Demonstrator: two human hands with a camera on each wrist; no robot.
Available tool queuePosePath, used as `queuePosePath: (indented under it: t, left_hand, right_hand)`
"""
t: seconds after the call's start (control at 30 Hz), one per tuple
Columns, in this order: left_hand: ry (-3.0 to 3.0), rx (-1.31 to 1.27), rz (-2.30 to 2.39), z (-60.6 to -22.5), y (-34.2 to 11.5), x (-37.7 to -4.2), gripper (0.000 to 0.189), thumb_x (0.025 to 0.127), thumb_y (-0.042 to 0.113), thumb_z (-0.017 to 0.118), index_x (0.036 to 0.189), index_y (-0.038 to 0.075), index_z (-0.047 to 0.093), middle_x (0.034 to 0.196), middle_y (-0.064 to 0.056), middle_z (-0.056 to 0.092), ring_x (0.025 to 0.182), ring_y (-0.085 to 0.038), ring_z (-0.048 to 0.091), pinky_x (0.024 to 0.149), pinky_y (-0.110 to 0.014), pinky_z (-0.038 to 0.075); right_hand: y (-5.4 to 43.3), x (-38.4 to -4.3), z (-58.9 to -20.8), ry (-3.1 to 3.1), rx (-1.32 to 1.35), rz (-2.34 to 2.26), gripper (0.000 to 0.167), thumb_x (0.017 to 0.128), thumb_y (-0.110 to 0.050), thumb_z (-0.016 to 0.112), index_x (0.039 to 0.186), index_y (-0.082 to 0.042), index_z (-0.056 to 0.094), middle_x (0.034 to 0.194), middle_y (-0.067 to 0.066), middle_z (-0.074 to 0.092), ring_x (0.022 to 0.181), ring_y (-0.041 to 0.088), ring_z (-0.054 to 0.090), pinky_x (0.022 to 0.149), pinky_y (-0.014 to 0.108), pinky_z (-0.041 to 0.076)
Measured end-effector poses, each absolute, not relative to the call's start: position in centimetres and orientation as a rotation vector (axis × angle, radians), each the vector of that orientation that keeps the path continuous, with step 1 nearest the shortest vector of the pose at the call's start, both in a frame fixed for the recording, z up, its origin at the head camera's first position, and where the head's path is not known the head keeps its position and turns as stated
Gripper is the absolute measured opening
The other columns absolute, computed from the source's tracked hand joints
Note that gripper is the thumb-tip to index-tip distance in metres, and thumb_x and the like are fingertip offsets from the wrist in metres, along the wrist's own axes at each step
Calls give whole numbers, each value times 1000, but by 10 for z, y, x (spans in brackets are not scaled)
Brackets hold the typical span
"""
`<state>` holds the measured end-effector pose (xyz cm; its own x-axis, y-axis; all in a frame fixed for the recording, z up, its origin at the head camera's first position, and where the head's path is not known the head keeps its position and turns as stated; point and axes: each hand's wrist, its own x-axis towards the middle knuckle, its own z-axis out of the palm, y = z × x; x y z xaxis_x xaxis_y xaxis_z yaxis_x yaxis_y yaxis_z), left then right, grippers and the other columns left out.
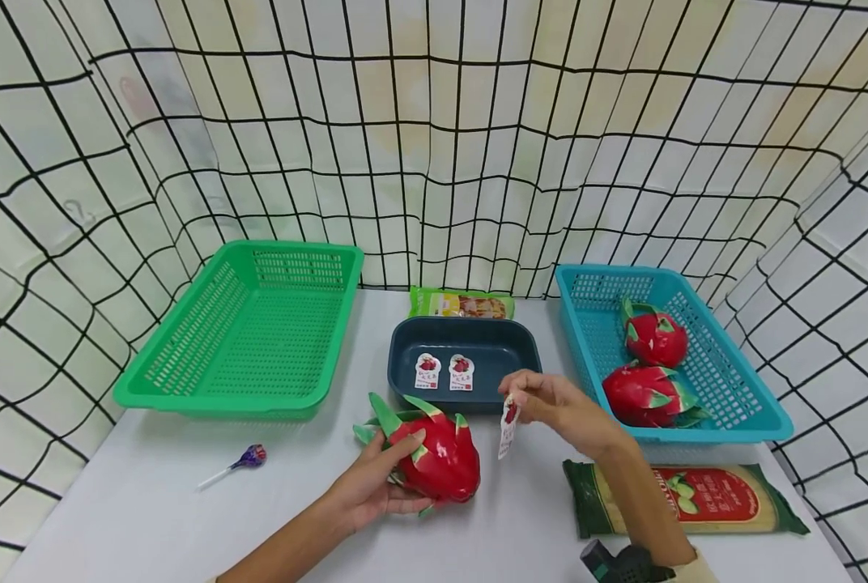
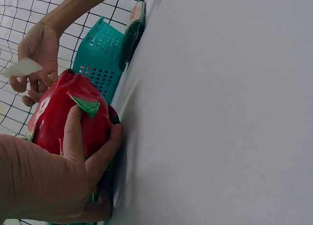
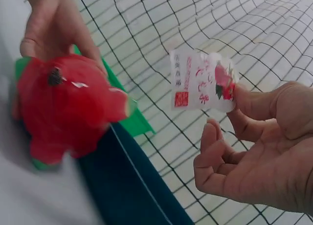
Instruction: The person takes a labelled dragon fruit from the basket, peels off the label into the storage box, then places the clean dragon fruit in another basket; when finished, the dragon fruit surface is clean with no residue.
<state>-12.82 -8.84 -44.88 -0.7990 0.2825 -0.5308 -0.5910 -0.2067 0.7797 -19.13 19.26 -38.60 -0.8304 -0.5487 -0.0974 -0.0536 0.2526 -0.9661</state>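
Note:
My left hand (image 1: 379, 486) grips a red dragon fruit (image 1: 444, 457) with green leaf tips, thumb on top and fingers under its side, in front of the dark blue tray. In the right wrist view, my right hand (image 3: 264, 142) pinches a white sticker (image 3: 203, 80) by its edge, thumb against forefinger. The sticker carries a printed dragon fruit and red lettering. From the head view, it hangs just right of the fruit, apart from it. Two similar stickers (image 1: 444, 372) lie inside the dark blue tray (image 1: 465, 325).
Two more dragon fruits (image 1: 656, 338) lie in the blue basket (image 1: 750, 393) at right. A green basket (image 1: 281, 332) stands at left, with a lollipop (image 1: 248, 457) before it. A green snack packet (image 1: 463, 304) sits behind the tray; a long noodle packet (image 1: 718, 498) lies under my right forearm.

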Motion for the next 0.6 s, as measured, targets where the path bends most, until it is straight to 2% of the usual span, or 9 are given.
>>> queuePosePath:
  t: [0.23, 0.43, 0.6]
  left_hand:
    - [1509, -367, 2049, -450, -88, -129, 83, 89, 44, 68, 150, 16, 19, 144, -26, 34, 121, -47, 49, 82, -47, 59]
    - [1517, -347, 2040, -450, -87, -129, 82, 89, 45, 67, 149, 16, 19, 144, -26, 34, 119, -46, 52, 81, -47, 59]
    - [1528, -358, 2034, -451, -87, -128, 83, 89, 45, 67, 150, 16, 19, 144, -26, 34, 119, -46, 52, 81, -47, 59]
  right_hand:
    - [203, -221, -376, 2283, -254, -1598, 39, 95, -31, 63, 121, -2, 57, 114, 10, 61, 106, 25, 52, 83, 32, 53]
    - [204, -254, -382, 2260, -71, -1608, 40, 95, -27, 65, 122, 1, 55, 109, 6, 58, 102, 26, 49, 81, 33, 51]
    - [197, -276, -384, 2247, -5, -1525, 41, 93, -25, 67, 124, -2, 54, 101, 5, 55, 90, 22, 49, 65, 27, 43]
